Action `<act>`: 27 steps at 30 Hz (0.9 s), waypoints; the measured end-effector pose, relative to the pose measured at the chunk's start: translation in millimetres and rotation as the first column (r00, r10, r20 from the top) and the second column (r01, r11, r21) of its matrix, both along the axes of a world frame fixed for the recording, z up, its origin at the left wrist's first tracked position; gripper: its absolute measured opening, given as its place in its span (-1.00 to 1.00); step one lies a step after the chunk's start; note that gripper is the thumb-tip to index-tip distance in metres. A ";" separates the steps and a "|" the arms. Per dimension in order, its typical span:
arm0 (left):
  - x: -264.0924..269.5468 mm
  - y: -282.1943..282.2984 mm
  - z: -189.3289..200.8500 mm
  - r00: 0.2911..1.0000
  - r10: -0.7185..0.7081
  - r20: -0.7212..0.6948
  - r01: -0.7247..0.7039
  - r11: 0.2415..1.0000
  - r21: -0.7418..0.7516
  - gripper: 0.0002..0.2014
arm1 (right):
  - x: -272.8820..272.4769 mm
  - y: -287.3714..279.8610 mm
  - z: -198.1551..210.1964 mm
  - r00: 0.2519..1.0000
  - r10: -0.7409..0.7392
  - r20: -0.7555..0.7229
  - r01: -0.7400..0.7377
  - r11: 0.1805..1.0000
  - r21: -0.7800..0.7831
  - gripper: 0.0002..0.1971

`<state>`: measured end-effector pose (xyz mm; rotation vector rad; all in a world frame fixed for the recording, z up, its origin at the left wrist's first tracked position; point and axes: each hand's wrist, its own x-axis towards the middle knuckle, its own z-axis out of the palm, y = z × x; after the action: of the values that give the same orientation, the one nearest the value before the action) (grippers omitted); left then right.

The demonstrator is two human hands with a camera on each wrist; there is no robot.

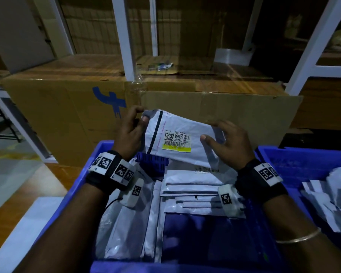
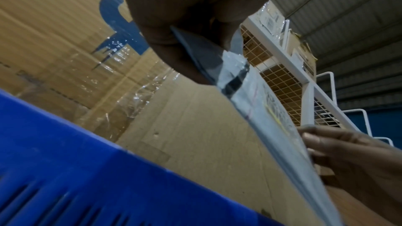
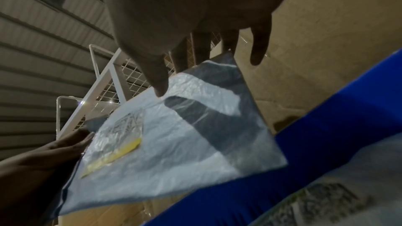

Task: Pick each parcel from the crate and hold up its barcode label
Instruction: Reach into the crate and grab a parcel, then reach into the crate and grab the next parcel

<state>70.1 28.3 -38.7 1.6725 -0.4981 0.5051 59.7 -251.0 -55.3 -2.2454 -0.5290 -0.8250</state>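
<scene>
Parcel [image 1: 177, 134] pinched by both hands, barcode label [image 1: 176, 141] blurred, unreadable

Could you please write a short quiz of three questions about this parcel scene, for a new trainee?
1. True or false: the barcode label on the held parcel faces the head camera.
2. Which hand pinches the parcel's top corner? A) left hand B) right hand C) neither
3. Fill in: the label's lower edge carries a ____ strip.

Key:
1. True; its codes are visible in the head view.
2. A; the right hand holds the opposite side, thumb on the front.
3. Yellow. More parcels lie below in the blue crate.
</scene>
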 end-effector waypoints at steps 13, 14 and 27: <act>-6.0 -12.6 -2.0 0.994 -0.034 -0.099 0.034 0.999 -0.004 -0.91 | -0.5 -3.2 1.2 0.977 0.165 -0.137 -0.165 0.986 0.010 -0.80; -5.3 -12.0 -2.7 0.995 -0.026 -0.100 0.026 1.000 0.003 -0.90 | -0.6 -3.2 0.7 0.974 0.174 -0.145 -0.175 0.985 0.003 -0.82; 4.4 4.2 -3.4 0.992 0.120 -0.047 -0.120 0.993 -0.006 -0.81 | -3.5 -11.6 -1.0 0.964 0.141 -0.225 -0.125 0.989 0.082 -0.77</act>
<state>74.5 32.5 -42.1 1.7087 -0.3622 0.5540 56.2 -262.6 -56.3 -2.1804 -0.5264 -0.4985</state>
